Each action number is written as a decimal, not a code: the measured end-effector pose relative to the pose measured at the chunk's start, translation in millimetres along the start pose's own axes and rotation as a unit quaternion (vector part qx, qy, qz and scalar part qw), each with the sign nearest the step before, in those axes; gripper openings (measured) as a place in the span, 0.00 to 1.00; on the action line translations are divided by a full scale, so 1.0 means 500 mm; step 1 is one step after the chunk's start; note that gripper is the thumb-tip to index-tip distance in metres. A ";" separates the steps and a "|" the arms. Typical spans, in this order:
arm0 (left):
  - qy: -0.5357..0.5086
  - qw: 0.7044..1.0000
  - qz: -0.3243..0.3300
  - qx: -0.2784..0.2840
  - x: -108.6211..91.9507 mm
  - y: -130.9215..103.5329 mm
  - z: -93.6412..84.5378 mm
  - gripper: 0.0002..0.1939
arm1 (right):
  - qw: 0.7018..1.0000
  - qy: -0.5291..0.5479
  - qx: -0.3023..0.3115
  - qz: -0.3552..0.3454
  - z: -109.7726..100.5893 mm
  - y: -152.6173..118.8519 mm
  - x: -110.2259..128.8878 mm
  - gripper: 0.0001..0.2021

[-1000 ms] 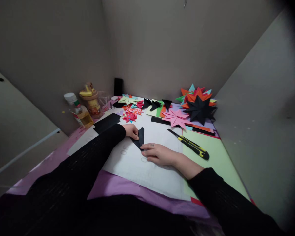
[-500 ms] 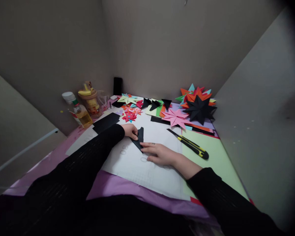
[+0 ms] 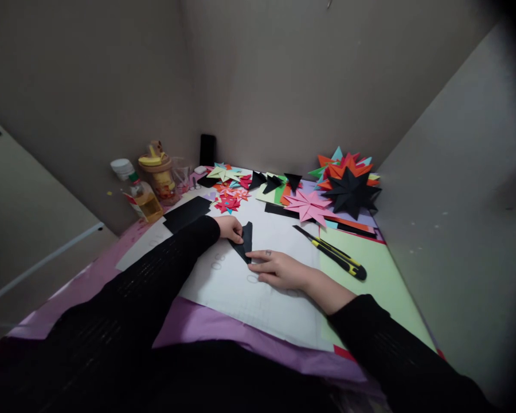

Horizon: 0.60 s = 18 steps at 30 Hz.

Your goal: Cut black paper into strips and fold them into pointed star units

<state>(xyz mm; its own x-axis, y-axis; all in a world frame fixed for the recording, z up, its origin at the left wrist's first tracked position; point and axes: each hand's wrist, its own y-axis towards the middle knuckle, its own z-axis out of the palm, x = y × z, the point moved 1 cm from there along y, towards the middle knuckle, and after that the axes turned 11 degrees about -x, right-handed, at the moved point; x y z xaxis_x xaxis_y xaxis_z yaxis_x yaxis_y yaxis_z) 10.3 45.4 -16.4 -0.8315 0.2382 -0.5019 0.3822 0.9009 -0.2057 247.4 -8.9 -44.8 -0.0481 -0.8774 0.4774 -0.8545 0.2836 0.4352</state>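
A folded piece of black paper [image 3: 247,236] lies on the white sheet [image 3: 223,298], narrowing to a point toward me. My left hand [image 3: 229,228] is at its left side, fingers curled and thumb pressed down on the paper. From the right, my right hand [image 3: 281,269] reaches in with fingers stretched out, the fingertips touching the paper's lower end. Part of the folded piece is hidden under the left fingers. A yellow and black utility knife [image 3: 333,253] lies to the right of my right hand, blade pointing away to the left.
Black paper sheets [image 3: 187,214] lie left of my hands. Behind are small paper stars [image 3: 227,203], folded black pieces [image 3: 272,183], a pink star [image 3: 308,206] and a large black star [image 3: 352,192]. A bottle [image 3: 148,203] and a tumbler [image 3: 161,178] stand back left. Walls enclose the table.
The view has shifted very slightly. My hands and the folded black paper stay almost where they were, with the right fingertips still at the paper's lower end.
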 end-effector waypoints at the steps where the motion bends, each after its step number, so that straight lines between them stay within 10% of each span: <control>1: 0.000 1.000 -0.001 -0.001 -0.001 0.000 0.000 0.12 | 1.000 0.001 -0.002 -0.001 0.001 0.000 -0.001 0.16; 18: 0.029 0.999 -0.008 -0.019 -0.015 -0.003 0.000 0.11 | 0.987 -0.141 0.066 -0.049 -0.005 0.019 0.050 0.11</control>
<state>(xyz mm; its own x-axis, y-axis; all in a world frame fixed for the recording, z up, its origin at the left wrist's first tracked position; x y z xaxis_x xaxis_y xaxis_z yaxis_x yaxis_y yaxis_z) 16.0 42.0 -12.5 -0.8595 0.2435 -0.4493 0.3547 0.9172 -0.1813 239.2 -27.0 -26.6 -0.0882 -0.9762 0.1982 -0.9212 0.1556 0.3565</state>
